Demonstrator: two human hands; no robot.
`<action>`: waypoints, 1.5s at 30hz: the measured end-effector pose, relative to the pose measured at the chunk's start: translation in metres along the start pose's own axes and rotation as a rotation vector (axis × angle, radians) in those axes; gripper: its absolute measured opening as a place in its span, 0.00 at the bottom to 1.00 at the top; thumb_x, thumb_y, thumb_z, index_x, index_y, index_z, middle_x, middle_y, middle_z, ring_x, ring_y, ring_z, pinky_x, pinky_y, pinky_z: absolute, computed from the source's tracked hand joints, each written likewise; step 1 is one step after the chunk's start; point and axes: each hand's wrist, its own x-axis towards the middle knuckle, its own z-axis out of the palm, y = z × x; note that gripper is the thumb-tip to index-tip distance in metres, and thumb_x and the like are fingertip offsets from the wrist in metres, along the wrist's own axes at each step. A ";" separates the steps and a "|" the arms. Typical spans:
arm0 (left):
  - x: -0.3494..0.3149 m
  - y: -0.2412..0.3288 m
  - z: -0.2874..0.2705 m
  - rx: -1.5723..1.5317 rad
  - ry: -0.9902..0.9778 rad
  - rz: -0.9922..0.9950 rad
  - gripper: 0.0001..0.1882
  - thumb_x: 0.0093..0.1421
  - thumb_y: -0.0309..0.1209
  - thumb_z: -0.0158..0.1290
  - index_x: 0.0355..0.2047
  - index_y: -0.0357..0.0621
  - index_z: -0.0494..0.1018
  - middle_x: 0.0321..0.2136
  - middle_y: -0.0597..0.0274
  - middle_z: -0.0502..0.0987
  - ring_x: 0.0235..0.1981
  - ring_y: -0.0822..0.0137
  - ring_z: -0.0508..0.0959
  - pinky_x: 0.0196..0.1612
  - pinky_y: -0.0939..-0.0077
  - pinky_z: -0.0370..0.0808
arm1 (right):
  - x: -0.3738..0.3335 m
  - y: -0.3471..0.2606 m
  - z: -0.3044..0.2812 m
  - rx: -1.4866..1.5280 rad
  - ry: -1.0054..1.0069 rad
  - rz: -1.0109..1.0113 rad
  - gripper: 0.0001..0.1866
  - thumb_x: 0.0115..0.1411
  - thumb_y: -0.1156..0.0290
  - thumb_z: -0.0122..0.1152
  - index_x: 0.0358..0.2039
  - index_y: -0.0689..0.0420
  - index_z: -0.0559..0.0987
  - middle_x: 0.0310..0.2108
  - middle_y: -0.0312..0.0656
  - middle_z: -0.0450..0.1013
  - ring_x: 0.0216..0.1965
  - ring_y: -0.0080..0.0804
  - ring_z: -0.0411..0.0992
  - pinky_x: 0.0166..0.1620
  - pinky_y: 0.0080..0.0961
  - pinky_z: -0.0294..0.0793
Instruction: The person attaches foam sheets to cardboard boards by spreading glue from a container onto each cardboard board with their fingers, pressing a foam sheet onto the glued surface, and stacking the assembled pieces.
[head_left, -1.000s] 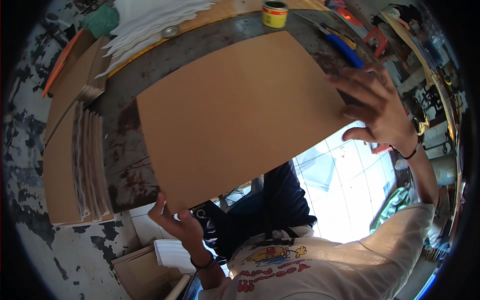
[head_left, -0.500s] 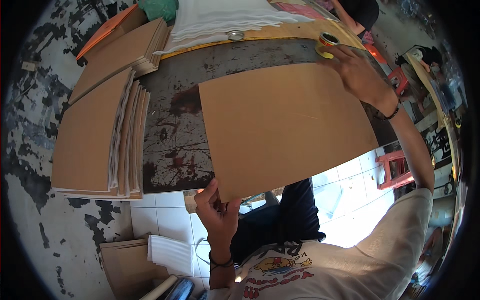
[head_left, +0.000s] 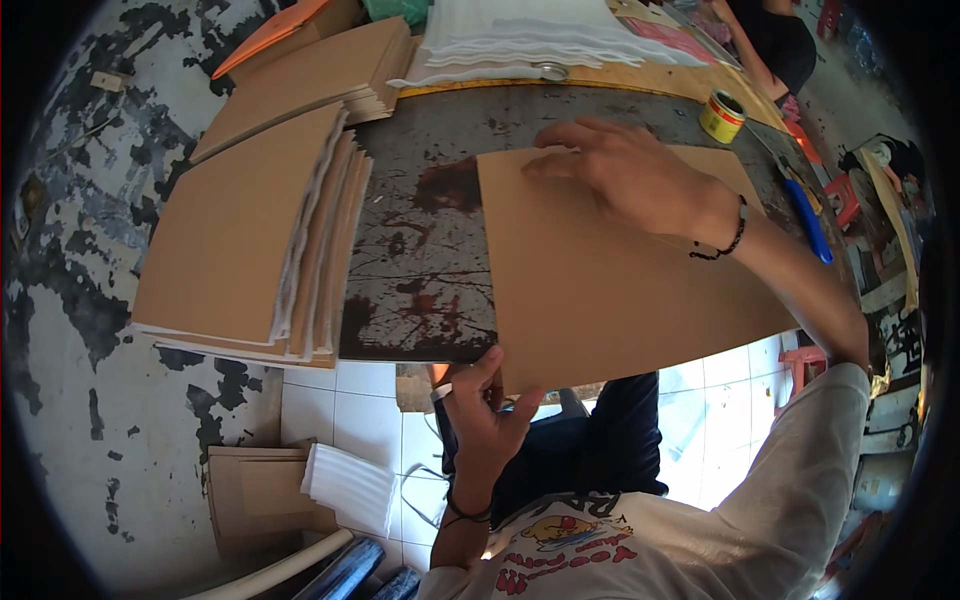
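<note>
A large flat brown cardboard sheet lies on the dark, stained tabletop, its near edge reaching past the table's front edge. At the sheet's near left corner is my left hand, finger and thumb closed about the corner. My right hand stretches over the far left part of the sheet, fingers extended and slightly blurred, holding nothing. Whether its fingertips touch the sheet I cannot tell. A small yellow and red tin stands beyond the sheet. To its right lies a blue-handled tool.
Stacks of cardboard with white foam edges stand along the left side. White foam sheets lie at the back, by a round metal lid. Another person is at the far right. A red stool stands on the floor.
My right hand has swept left from near the tin to the sheet's far left part. The blue-handled tool has come into view. My left hand stays at the corner; the view has shifted.
</note>
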 end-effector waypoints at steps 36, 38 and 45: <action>0.051 0.100 -0.036 0.649 -0.256 -0.011 0.24 0.64 0.38 0.63 0.54 0.40 0.69 0.12 0.66 0.68 0.11 0.71 0.67 0.19 0.77 0.64 | 0.039 0.116 -0.066 -0.169 0.306 0.247 0.30 0.68 0.68 0.58 0.69 0.47 0.64 0.34 0.53 0.79 0.38 0.50 0.78 0.46 0.43 0.76; 0.058 0.109 -0.034 0.646 -0.305 -0.063 0.24 0.64 0.43 0.61 0.55 0.44 0.71 0.15 0.64 0.72 0.17 0.66 0.77 0.20 0.70 0.72 | 0.047 0.128 -0.068 -0.527 0.464 0.274 0.31 0.69 0.68 0.58 0.70 0.51 0.61 0.40 0.51 0.81 0.33 0.39 0.81 0.38 0.37 0.80; 0.109 0.128 -0.027 0.141 -0.120 -0.050 0.28 0.65 0.33 0.62 0.61 0.41 0.65 0.15 0.71 0.67 0.16 0.78 0.69 0.22 0.80 0.66 | 0.025 0.113 -0.170 -0.607 1.002 0.167 0.27 0.69 0.70 0.57 0.68 0.49 0.66 0.34 0.53 0.80 0.34 0.51 0.80 0.34 0.41 0.79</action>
